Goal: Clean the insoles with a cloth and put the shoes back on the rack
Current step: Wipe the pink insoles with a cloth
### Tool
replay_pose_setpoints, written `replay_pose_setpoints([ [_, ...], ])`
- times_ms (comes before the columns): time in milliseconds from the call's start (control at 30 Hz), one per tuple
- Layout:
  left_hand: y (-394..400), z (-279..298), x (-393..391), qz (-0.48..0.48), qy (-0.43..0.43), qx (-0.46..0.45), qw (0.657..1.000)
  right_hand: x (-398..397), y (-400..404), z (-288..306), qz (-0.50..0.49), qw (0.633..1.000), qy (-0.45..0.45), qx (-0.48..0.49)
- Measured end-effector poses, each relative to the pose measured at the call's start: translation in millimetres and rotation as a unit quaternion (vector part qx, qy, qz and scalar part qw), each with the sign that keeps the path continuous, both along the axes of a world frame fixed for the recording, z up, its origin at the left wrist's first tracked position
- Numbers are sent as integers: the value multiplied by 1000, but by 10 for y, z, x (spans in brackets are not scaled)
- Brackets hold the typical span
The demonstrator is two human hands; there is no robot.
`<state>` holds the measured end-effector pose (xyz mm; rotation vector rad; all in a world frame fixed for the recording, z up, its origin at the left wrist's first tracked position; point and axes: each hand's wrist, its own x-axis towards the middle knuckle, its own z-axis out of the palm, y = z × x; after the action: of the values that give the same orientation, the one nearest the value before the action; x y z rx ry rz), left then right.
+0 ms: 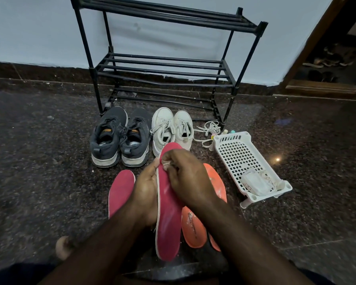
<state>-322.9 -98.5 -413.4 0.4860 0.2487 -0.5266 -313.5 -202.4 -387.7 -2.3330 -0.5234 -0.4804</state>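
While lying lengthwise away from the body, toe toward the white sneakers (172, 128), red insole (169, 212) being cradled from beneath by left hand (146, 188), fingers curling round its left edge. Right hand (188, 177) pinching small pale cloth (166, 164) against the toe half, nearer for wiping down toward the heel. Sitting on floor beyond: second red insole (120, 192), orange insoles (193, 227), grey sneakers (119, 138), rack (164, 64), white basket (240, 157).

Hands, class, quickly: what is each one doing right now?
Left hand: holds the red insole from behind.
Right hand: fingers curled, pinching a small white cloth against the insole's upper part.
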Motion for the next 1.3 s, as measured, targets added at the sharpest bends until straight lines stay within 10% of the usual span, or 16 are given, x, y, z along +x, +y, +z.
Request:
replay_pose_setpoints([
  [1300,1,-184,24,-58,0,45,997,73,-94,-9,-49,998,30,-5],
])
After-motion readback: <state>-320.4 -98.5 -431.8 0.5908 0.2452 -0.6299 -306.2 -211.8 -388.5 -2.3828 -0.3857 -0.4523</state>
